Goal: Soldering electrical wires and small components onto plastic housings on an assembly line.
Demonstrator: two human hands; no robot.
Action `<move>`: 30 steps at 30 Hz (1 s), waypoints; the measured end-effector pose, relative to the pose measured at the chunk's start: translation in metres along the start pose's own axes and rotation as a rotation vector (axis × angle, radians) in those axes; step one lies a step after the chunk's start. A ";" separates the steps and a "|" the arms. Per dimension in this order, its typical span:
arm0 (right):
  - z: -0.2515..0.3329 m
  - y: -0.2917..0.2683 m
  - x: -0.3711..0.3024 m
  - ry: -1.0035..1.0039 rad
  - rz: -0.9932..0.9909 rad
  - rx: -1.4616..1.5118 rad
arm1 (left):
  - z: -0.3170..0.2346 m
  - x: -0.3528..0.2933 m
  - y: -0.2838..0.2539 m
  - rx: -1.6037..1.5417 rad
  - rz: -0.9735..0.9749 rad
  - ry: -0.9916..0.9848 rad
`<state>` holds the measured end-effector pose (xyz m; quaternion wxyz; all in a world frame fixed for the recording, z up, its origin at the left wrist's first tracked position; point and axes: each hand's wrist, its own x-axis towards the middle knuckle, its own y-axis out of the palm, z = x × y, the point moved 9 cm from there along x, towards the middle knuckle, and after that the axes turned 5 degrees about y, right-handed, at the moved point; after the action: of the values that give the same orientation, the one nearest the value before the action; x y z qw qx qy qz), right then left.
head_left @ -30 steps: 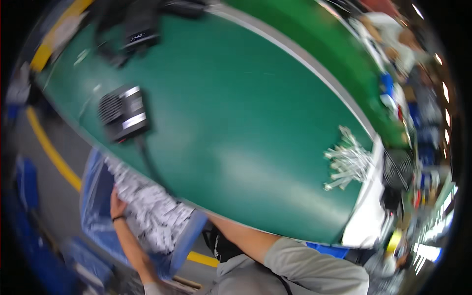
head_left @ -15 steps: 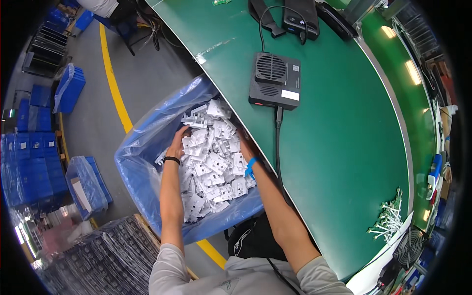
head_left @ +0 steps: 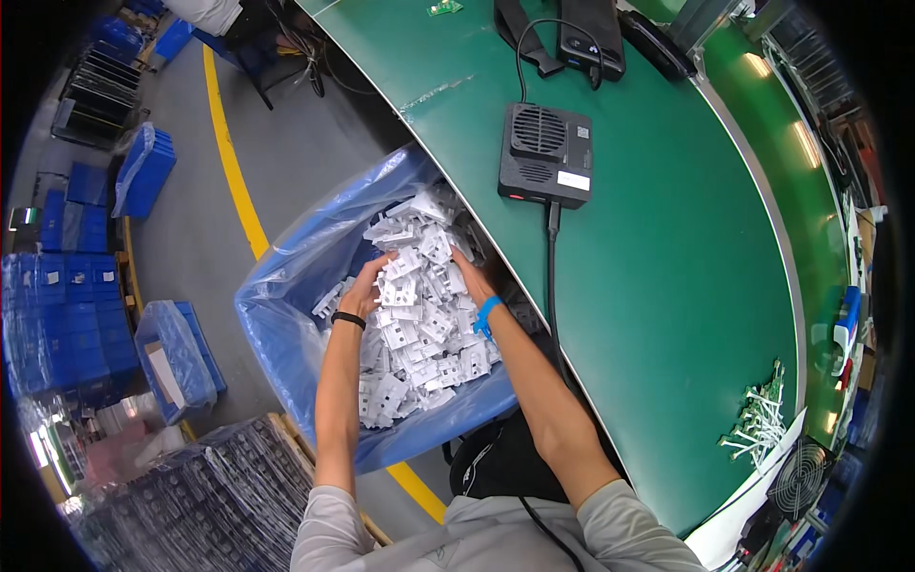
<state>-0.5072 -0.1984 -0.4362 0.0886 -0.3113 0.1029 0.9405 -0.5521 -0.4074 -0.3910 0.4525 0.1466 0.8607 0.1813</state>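
A blue bin [head_left: 272, 310] lined with clear plastic film holds a heap of white plastic parts [head_left: 415, 357], flat pieces with small dark square holes. My left hand [head_left: 367, 284], with a black band at its wrist, presses against the left side of the upper heap. Opposite it, my right hand [head_left: 471, 276], with a blue band at the wrist, grips the heap's right side. A clump of the parts is squeezed between both hands. Most of the fingertips are hidden behind the parts.
A green worktable [head_left: 667, 286] overhangs the bin's right side. On it lie a black vented box [head_left: 543, 157] with cables, a black power bank [head_left: 591, 43] and white-wired pieces [head_left: 758, 419]. Blue crates [head_left: 71, 324] and wrapped stacked trays [head_left: 205, 500] stand to the left.
Both hands have drawn closer together around the upper heap, bunching the white parts between them. My right hand has come out from beside the table edge. The whole view has shifted slightly.
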 end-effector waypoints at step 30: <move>0.037 -0.017 -0.132 0.268 -0.128 -0.708 | 0.060 -0.166 0.038 0.289 -0.164 0.049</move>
<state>-0.4195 -0.1869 -0.3298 0.0198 -0.4486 -0.2372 0.8614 -0.4082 -0.4321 -0.2849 0.4189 0.1352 0.8977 0.0215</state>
